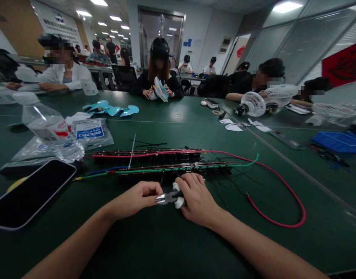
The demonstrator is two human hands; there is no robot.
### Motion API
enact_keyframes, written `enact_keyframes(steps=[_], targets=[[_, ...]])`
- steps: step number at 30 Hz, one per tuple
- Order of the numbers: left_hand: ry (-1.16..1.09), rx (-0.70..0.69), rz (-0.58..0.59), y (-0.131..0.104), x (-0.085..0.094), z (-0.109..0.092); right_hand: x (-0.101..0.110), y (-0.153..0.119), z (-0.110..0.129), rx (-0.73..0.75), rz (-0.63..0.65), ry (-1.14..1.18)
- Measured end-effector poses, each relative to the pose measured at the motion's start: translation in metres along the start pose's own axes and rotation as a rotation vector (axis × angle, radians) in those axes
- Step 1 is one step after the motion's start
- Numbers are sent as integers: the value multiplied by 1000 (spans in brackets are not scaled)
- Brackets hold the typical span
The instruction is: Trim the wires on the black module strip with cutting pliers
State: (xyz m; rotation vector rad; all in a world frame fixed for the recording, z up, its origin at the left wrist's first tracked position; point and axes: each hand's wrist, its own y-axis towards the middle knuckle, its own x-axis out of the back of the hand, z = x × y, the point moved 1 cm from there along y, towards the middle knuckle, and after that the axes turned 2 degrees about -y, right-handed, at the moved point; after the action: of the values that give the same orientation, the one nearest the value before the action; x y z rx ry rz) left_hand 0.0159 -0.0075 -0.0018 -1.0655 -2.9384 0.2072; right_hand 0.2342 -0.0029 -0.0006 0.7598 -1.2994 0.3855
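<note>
My right hand (197, 197) is closed round the white handles of a pair of pliers (168, 198), whose metal jaws point left. The fingers of my left hand (139, 198) are pressed together at the tip of the jaws; anything between them is too small to make out. Just beyond my hands lies a black strip assembly (178, 167) with a green wire (154, 170) along it. A second black strip (149, 156) with a red cable (282, 184) lies behind, the cable looping round to the right. A white cable tie (132, 151) sticks up at the left.
A phone (32, 193), a plastic bottle (50, 128) and a labelled bag (92, 131) are on the left. Thin black ties (221, 186) lie right of the strips. Light-blue fan blades (111, 109) lie farther back. Several people sit around the table; a blue tray (337, 142) is far right.
</note>
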Motion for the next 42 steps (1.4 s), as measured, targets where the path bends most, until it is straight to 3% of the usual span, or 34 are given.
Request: enact_keyframes(steps=[31, 42], targets=[[12, 11, -1, 0, 2, 2, 5, 2, 1, 22, 4, 21], [-1, -24, -25, 1, 3, 6, 2, 1, -10, -32, -13, 64]])
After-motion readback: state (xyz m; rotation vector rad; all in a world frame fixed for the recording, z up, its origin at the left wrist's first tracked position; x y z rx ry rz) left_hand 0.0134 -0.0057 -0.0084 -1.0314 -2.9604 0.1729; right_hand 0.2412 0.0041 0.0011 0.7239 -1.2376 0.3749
